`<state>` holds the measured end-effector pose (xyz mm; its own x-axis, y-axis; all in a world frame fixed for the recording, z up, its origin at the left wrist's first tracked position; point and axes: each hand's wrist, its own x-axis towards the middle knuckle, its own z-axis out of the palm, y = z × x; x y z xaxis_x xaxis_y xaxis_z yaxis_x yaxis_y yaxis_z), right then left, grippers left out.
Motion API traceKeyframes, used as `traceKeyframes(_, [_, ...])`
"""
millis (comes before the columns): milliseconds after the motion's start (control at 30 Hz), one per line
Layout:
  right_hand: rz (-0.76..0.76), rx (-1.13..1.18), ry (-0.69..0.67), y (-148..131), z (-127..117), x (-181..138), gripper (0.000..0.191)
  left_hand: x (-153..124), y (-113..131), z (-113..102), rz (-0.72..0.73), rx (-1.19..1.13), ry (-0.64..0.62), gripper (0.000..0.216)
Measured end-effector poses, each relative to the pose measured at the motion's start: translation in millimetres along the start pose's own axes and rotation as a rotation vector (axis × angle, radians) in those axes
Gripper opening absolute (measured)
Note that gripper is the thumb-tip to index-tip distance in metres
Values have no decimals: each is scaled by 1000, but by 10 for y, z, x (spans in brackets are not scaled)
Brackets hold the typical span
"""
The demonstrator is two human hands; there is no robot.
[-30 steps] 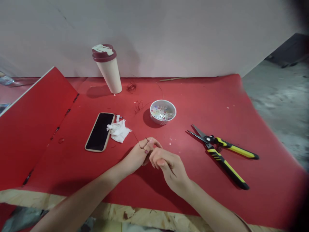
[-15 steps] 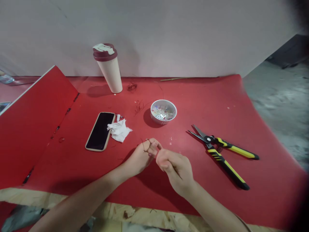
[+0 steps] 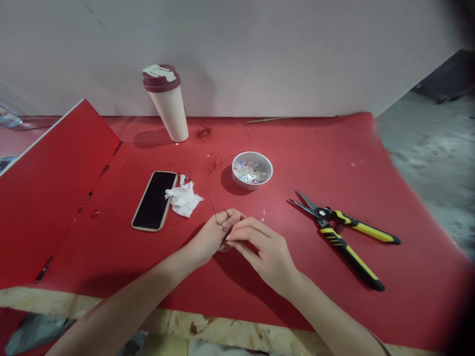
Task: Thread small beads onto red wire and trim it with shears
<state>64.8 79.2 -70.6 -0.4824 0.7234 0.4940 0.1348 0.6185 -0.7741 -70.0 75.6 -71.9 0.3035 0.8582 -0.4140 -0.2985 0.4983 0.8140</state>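
Observation:
Above the red tabletop, my left hand [image 3: 211, 237] is closed, with a thin dark reddish wire [image 3: 214, 210] looping over its fingers and one end sticking up. A small round reddish bead or loop [image 3: 224, 229] shows against that hand. My right hand [image 3: 265, 249] meets it from the right, thumb and forefinger pinched together at the left fingers; what lies between the tips is too small to make out. Just beyond the hands is a white perforated bowl [image 3: 252, 185] holding many small pale and coloured beads or pieces.
Yellow-and-black snips [image 3: 334, 232] lie with blades apart on the right. To the left are a phone [image 3: 154, 202] and crumpled tissue [image 3: 184, 200]. Behind stand a lidded cup [image 3: 168, 106] and tangled wire scraps [image 3: 203, 132]. A red upright panel [image 3: 55, 188] edges the left side.
My right hand has shifted slightly left, its fingers now pinching closer against my left hand. The wire end now points upward, and the small round bead or loop has come into sight.

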Motion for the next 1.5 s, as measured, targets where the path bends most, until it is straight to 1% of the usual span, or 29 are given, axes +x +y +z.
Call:
traceKeyframes(67, [1,-9,3,7,-4,0,15,-9,35,11,-15,27,7,26])
traceKeyframes(200, [-27,-118,39,47,-50,5,10,-19,78,17,-51,108,18,4])
traceKeyframes(267, [-37,-199,47,70,-71,6,9,-14,61,3,-58,129,13,10])
traceKeyframes(333, [-33,-239,35,86,-80,7,13,-6,20,-20,-49,140,1,14])
traceKeyframes(467, [-37,-214,-6,95,-75,16,16,6,-58,-54,-13,147,-32,16])
traceKeyframes(567, [-35,-182,-42,95,-74,27,14,5,-58,-48,-36,147,-47,18])
traceKeyframes(633, [-21,-175,-76,97,-84,34,14,5,-39,-38,-55,154,-35,13])
traceKeyframes(700, [-2,-180,-106,94,-101,42,19,8,-20,-32,-51,143,-4,8])
traceKeyframes(800, [51,-175,-147,76,-131,51,23,11,-2,-27,-34,91,34,11])
traceKeyframes(933, [91,-136,-200,42,-146,47,20,2,13,-11,-40,83,10,19])
traceKeyframes(1167, [96,-150,-194,16,-125,37,14,-5,39,8,-54,71,-19,25])
traceKeyframes(1267, [137,-133,-240,15,-140,39,14,-6,37,-13,-54,103,-26,25])
traceKeyframes(1367, [211,-70,-296,27,-153,36,20,-12,26,-43,-84,132,-58,26])
traceKeyframes(1500, [259,-58,-280,38,-143,35,16,-29,28,-52,-97,130,-54,28])
